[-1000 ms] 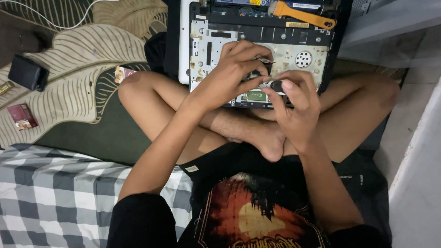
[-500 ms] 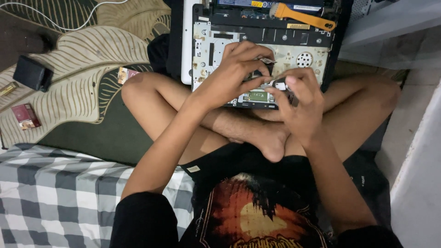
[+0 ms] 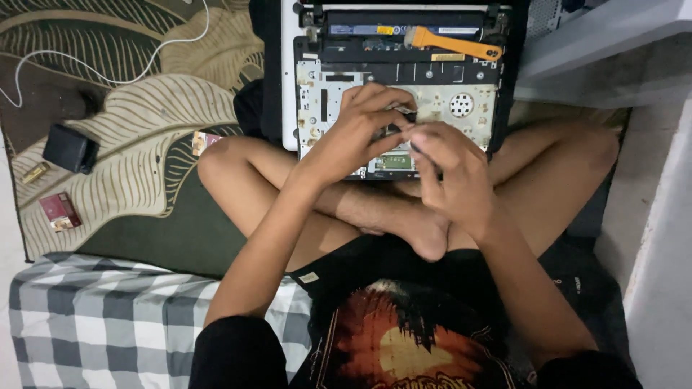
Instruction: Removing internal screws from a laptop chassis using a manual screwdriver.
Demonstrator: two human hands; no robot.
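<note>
An opened laptop chassis (image 3: 317, 86) lies on the floor in front of my crossed legs, its pale inner frame bare. An orange pry tool (image 3: 450, 45) rests across its top part. My left hand (image 3: 357, 137) arches over the middle of the frame, its bent fingertips pinching a small dark part (image 3: 405, 115). My right hand (image 3: 454, 176) is just to the right, with thumb and fingers closed together at the left hand's fingertips. What it grips is mostly hidden; earlier it showed as a small dark tool.
A leaf-patterned rug (image 3: 144, 122) carries a black box (image 3: 70, 148), a small red packet (image 3: 59, 210), a small brass-coloured object (image 3: 34, 173) and a white cable (image 3: 108, 68). A checked cloth (image 3: 86, 317) lies at lower left. A pale wall edge (image 3: 663, 259) runs along the right.
My right hand has moved up and left until its fingers meet the left hand's fingertips. The left hand stays on the laptop frame.
</note>
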